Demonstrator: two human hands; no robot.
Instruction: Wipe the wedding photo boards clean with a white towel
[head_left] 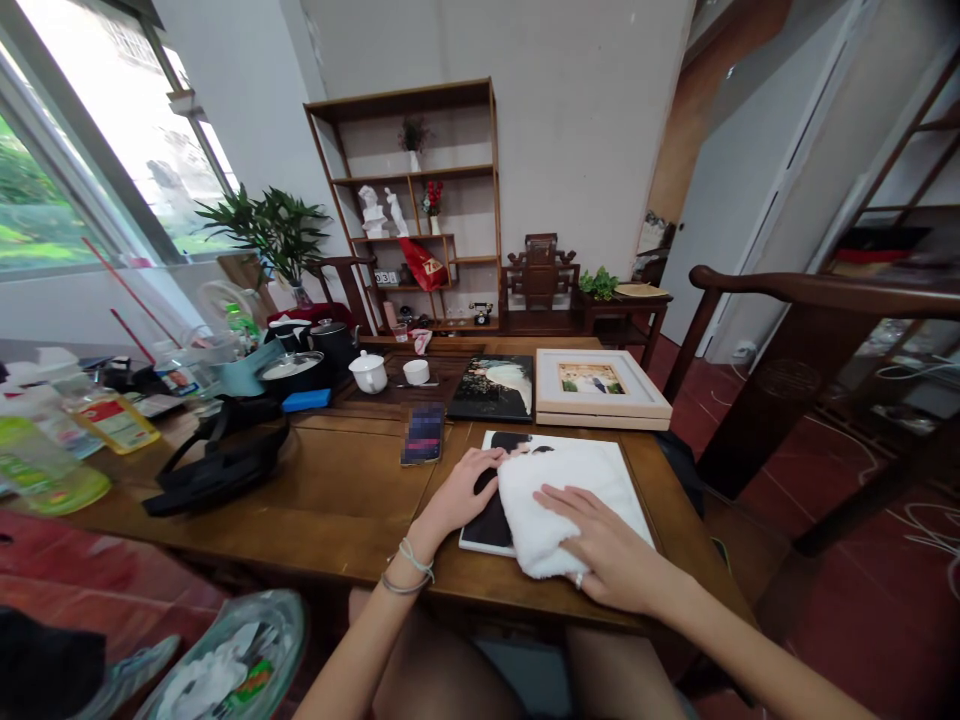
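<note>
Nearest the camera, the right forearm (739, 637) and left forearm (367, 640) are spanning the lower part of the view, above the lap. At the table (352, 540), I am resting the right hand (604, 550) palm down on a bunched white towel (529, 515), with its upper fingers lying extended and slightly parted; a ring (579, 580) is showing near the towel's lower edge. I am placing the left hand (466, 490) at the left side of the same work area, fingers reaching forward, thumb standing apart, fingertips meeting the portrait panel (486, 525) just beside the towel. I cannot tell how firmly either hand is pressing. The left wrist is carrying a bracelet (405, 586).

The portrait panel is lying flat near the table's front edge, and the towel is covering much of its face. Beyond it, a dark photo panel (491, 390) is lying beside a pale-framed photo (544, 365). A smartphone (422, 440) is lying left of the portrait panel. Farther back, a lidded white teapot (367, 374) is standing near a white cup (415, 374); a blue block (306, 401) is sitting to their left.
</note>
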